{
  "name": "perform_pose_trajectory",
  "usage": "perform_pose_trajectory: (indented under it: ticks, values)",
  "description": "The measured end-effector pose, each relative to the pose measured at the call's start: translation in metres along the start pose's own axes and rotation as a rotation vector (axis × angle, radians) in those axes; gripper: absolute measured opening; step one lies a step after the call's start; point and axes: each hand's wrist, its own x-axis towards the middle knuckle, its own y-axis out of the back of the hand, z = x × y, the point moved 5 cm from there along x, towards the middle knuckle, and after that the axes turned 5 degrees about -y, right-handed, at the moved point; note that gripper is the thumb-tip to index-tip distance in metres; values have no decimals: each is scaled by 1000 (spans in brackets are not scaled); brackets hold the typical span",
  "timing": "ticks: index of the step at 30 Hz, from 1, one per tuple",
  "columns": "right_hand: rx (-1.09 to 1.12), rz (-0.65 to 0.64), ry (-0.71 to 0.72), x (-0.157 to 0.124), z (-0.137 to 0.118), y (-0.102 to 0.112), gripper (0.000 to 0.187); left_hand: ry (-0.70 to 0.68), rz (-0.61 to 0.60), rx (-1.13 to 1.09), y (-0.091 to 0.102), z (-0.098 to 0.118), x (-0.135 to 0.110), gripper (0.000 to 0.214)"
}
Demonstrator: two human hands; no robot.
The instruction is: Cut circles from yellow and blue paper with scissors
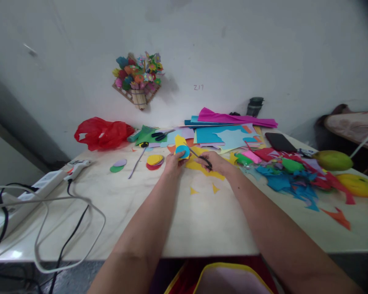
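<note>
My left hand (173,161) pinches a blue paper circle (181,152) laid over a strip of yellow paper (180,141). In my right hand (216,161) is a pair of scissors (199,155), its blades reaching toward the right edge of the yellow paper. Whether the blades are parted is too small to tell. Under both hands lies a cut yellow sheet (206,167), with small yellow scraps (194,190) nearer me. Left of my left hand sits a stack of yellow and red paper circles (155,160), and beyond it a green and a lilac circle (118,165).
At the right are a pile of coloured scraps (289,179), a mango-like yellow fruit (358,185) and a dark tablet-like slab (280,142). Paper sheets (214,135), spare scissors (161,135) and a red plastic bag (101,134) lie at the back. A power strip (45,181) with cables is left.
</note>
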Motion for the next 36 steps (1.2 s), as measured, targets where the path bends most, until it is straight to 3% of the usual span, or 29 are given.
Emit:
perform_pose_trajectory:
  ticks: [11, 20, 31, 36]
  values:
    - [4, 2, -10, 1, 2, -1, 31, -1, -18, 28, 1, 1, 0, 19]
    - [5, 5, -24, -1, 2, -1, 31, 11, -53, 61, -2, 0, -2, 25]
    - [-12, 14, -2, -2, -2, 0, 35, 27, -70, 54, -2, 0, -1, 14]
    - [-27, 16, -1, -3, -3, 1, 37, 55, -54, 54, -1, 1, 0, 21]
